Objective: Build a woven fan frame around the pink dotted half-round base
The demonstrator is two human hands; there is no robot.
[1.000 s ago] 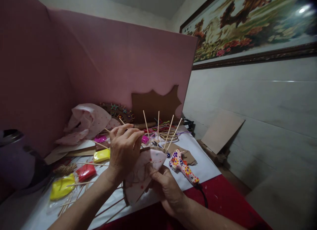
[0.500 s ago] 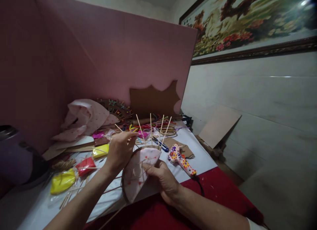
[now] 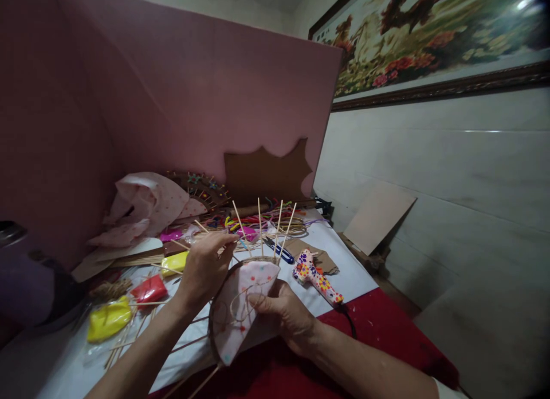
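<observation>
A half-round piece covered in white cloth with small red marks (image 3: 244, 296) is tilted above the table, with several thin sticks standing out from its curved, twine-like edge. My right hand (image 3: 286, 313) grips its straight side, thumb on the cloth face and fingers behind. A thin loop of cord lies across the cloth near that thumb. At the upper left edge, among the sticks, my left hand (image 3: 208, 267) is closed in a pinch; what lies between its fingertips is too small to make out.
A floral glue gun (image 3: 315, 276) with a black cable lies at the right, near blue-handled snips (image 3: 279, 250) and cardboard. Yellow packets (image 3: 109, 319), a red packet (image 3: 149, 290) and loose sticks are at the left. Behind are pink cloth (image 3: 144, 201) and a dark bottle (image 3: 34, 279).
The cloth-covered piece has tilted slightly and its lower tip has moved down. My left hand has shifted a little left and down. The cord loop now shows more clearly.
</observation>
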